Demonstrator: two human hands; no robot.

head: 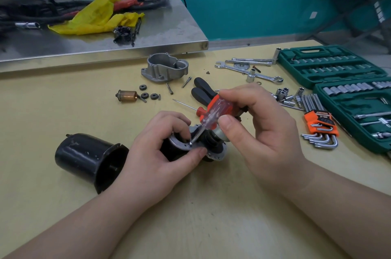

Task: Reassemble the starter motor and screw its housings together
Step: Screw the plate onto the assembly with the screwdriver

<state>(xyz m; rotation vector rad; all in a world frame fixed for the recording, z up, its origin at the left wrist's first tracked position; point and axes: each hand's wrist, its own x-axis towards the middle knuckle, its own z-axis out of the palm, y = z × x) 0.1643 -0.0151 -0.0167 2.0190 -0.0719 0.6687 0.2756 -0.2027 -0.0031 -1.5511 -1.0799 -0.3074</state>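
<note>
The left hand (169, 144) grips a dark motor sub-assembly (203, 146) with a metal plate, propped low on the worktop (63, 110), thumb and forefinger pinching near a small screw (190, 143). The right hand (251, 123) grasps a screwdriver (213, 114) by its clear and orange handle, its tip set on that screw. The black can (84, 158) lies on its side just left of the left hand, open end toward the person. The grey cast housing (164, 69), three small gears (146, 92), a copper-coloured armature part (127, 96) and loose bolts (187, 82) lie farther back, apart from the hands.

The sub-assembly looks stiff and fairly heavy for its size, with a rounded body that would roll, so a hold around its girth with the plate rim braced seems right. The screw is tiny and likely to slip or drop; keeping a fingertip beside it while the tip seats makes sense. The can should be rigid, probably smooth-walled, best taken round its middle. The gears are small and easily scattered
</note>
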